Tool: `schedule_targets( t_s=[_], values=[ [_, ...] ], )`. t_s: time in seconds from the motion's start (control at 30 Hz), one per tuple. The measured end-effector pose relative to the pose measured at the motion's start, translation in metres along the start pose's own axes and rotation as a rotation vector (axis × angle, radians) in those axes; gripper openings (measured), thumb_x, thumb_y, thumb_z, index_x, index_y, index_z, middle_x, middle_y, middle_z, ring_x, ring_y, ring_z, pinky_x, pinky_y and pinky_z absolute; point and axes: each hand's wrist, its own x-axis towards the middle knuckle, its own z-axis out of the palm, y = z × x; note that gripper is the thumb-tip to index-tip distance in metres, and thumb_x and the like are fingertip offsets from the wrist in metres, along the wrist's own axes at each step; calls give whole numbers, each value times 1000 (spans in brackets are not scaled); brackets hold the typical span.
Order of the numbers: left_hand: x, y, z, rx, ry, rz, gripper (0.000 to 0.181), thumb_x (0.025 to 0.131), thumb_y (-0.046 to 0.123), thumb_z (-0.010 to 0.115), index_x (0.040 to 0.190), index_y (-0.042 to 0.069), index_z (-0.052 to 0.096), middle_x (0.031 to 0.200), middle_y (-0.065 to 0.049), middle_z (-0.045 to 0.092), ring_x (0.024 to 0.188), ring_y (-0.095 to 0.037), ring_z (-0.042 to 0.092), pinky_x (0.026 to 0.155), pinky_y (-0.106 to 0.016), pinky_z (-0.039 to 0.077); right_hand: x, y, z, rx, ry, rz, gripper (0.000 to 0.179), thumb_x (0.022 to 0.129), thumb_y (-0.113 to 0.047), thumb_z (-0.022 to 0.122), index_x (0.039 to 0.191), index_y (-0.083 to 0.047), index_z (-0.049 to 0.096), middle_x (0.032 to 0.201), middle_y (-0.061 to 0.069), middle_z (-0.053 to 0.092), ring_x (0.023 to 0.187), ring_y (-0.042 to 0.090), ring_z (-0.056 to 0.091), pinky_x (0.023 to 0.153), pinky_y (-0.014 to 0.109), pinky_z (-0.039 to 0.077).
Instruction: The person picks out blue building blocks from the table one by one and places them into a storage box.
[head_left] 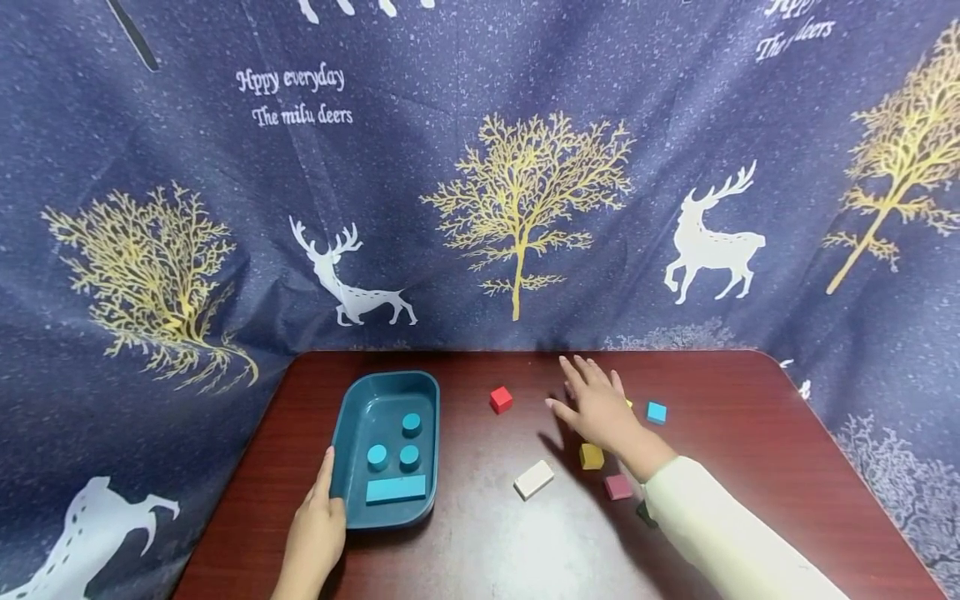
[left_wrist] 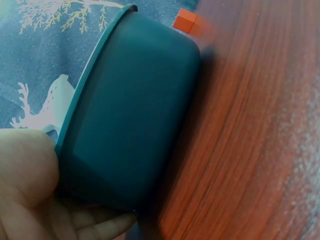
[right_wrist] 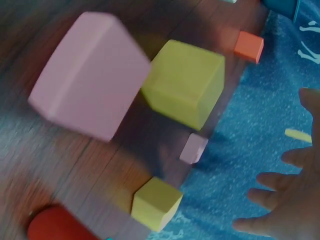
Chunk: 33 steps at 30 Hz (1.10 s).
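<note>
A teal plastic tub (head_left: 435,400) stands at the table's left, holding several light-blue blocks, among them a long flat bar (head_left: 396,489) and a cylinder (head_left: 411,425). My left hand (head_left: 317,525) grips its near left side; in the left wrist view the thumb is at the rim and fingers reach under the wall (left_wrist: 130,115). Over the right part of the table hovers my right hand (head_left: 600,410), fingers spread, holding nothing. Nearest to it are a yellow cube (head_left: 592,457) and a pink block (head_left: 618,487). Another yellow block (right_wrist: 157,204) shows in the right wrist view.
A red cube (head_left: 501,400) and a white oblong block (head_left: 534,480) lie between tub and right hand. To the right is a blue cube (head_left: 656,412). The sleeve partly covers a dark green block (head_left: 646,514). A printed cloth (head_left: 465,250) hangs behind the table.
</note>
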Motion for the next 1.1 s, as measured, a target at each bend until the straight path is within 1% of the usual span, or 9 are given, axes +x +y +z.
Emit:
schedule_targets(
  t_s=[0.1,0.17,0.3,0.43,0.5,0.53,0.77,0.97,1.1],
  values=[
    [1,0,0,3,1,-1,74,96,2,37,164,13,10,155,-35,35,104,-42,63,86,-56,49,-2,8,-2,3,-13,17,83,95,-53,60,160,-11,30,161,25,34,149,46,30,116,72,18],
    [1,0,0,1,-4,-5,74,96,2,37,164,14,10,155,-35,35,96,-38,63,82,-54,49,-4,13,-4,1,-21,29,83,95,-54,60,160,-10,30,161,25,33,149,46,29,116,72,17],
    [1,-1,0,1,-9,-7,74,96,3,37,164,14,10,155,-35,36,93,-36,62,80,-51,49,-8,25,-6,-13,-19,39,82,96,-52,60,159,-8,31,160,27,34,148,48,30,115,73,18],
    [1,-2,0,-5,-21,-9,74,97,3,37,164,15,9,155,-35,35,83,-31,59,75,-46,48,-12,35,-9,-23,-25,54,82,96,-49,61,159,-7,31,160,29,34,147,50,30,114,74,18],
    [2,-2,0,-12,-30,-12,75,97,3,36,165,16,7,155,-35,35,73,-26,53,71,-43,46,-13,40,-10,-33,-25,60,81,96,-49,61,158,-6,32,159,30,34,146,50,30,113,75,18],
    [2,-2,-1,-13,-33,-13,75,97,3,36,165,16,7,155,-35,35,72,-25,52,70,-42,45,-14,42,-11,-37,-24,64,81,96,-48,61,158,-5,33,159,30,34,146,51,31,113,75,18],
    [1,-1,-1,-7,-17,-12,74,97,4,37,164,16,9,155,-34,35,85,-29,60,78,-49,49,-15,54,-12,-62,-14,81,81,96,-50,60,157,-5,34,158,30,36,145,50,32,113,75,17],
    [2,-1,-1,-14,-26,-16,75,97,4,37,165,17,7,156,-35,34,77,-26,55,74,-45,47,-16,63,-14,-54,-27,103,81,96,-52,59,158,-5,33,156,30,39,145,50,32,112,76,17],
    [2,-2,-1,-13,-16,-5,75,97,3,37,165,16,9,155,-34,35,78,-26,55,75,-46,48,-18,70,-16,-36,-40,127,82,97,-55,57,158,-6,33,156,30,38,145,50,32,112,76,17]
  ],
)
